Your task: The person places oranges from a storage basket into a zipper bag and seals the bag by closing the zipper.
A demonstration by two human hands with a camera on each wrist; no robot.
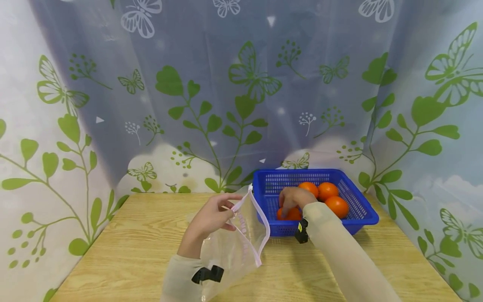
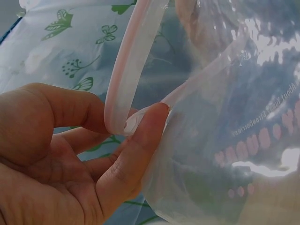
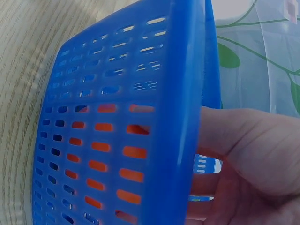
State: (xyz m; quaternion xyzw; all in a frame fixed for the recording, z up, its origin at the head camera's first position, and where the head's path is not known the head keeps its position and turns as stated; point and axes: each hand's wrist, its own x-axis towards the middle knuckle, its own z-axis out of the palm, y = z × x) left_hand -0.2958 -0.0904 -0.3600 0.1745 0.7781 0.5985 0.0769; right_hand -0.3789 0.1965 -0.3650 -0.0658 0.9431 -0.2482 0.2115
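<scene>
Gaping between its two pink edges (image 2: 122,61), the clear bag (image 1: 226,260) overlapped the near left corner of the blue basket (image 1: 277,230) in the head view; whether they touched could not be told. The basket was open at the top, its rim rising around the fruit, and a strip of its floor showed along the left side. The wooden table (image 1: 132,251) stretched from the bag to the left, and the patterned sheet (image 1: 196,42) hung close behind the basket. The left hand (image 1: 213,216) pinched one edge of the bag between thumb and forefinger, the other fingers bent behind. The right hand (image 1: 296,196) reached over the near rim, wrist bent, fingers pointing down and curled round an orange fruit (image 1: 293,214) in the basket's near left part; the fingertips were hidden. Three other fruits (image 1: 336,206) lay grouped farther right, beyond the hand.
</scene>
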